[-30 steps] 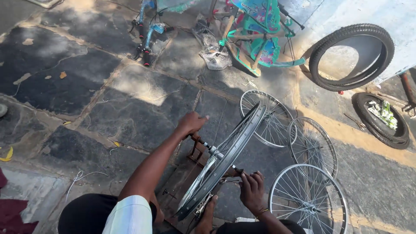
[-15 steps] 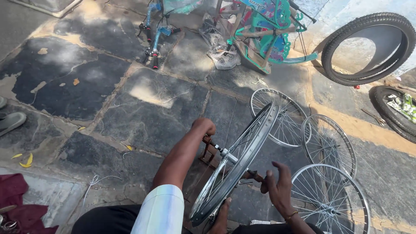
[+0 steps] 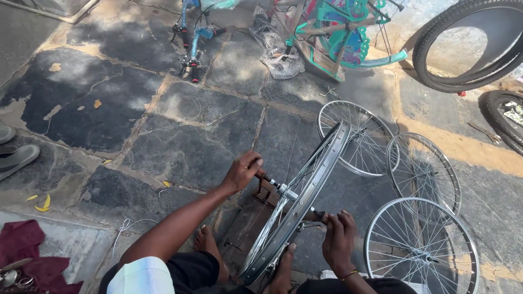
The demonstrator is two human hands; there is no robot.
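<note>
While a spoked bicycle rim (image 3: 305,201) stands upright on the stone floor (image 3: 180,141), the left hand (image 3: 242,171) and right hand (image 3: 339,242) each close their grip on opposite axle ends; three loose wheels (image 3: 422,171) lie beside it.

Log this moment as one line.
left hand: grips axle end | right hand: grips other axle end | wheel: upright on stand | three rims: flat on pavement
</note>
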